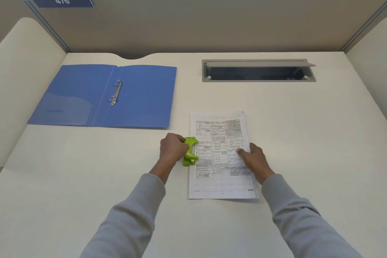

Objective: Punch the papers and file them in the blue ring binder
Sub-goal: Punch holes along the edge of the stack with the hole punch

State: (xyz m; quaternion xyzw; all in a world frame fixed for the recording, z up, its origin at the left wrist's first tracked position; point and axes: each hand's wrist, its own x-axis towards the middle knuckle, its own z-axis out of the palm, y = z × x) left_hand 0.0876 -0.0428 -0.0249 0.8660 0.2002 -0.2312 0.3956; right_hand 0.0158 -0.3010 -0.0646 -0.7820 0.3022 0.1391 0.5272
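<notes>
From the head view, my left hand [173, 147] is curled round the small lime-green plastic hole punch [190, 151], fingers wrapped over its back and top. The punch sits at the left long edge of the stack of white printed papers [219, 153], about midway along it. Its own long axis lies parallel to that edge, and the edge seems to be in its mouth, though I cannot see how deep. The papers lie flat on the cream desk [293, 132] with their long axis running from me towards the partition. A lower sheet peeks out slightly askew at the near right corner. My right hand [252, 159] lies on the right half of the top sheet, fingers fairly flat and pressing down, grasping nothing. So the stack is braced from the right while the punch comes at it from the left. I judge the press itself is the step in hand. The open blue plastic ring binder [104, 96] lies flat, well apart from the papers, farther from me and to the left. Its two metal rings [116, 92] stand on the spine, which runs roughly the same way as the punched edge. My left hand is the nearer one to it, so the sheets should carry up and leftward with little turning.
</notes>
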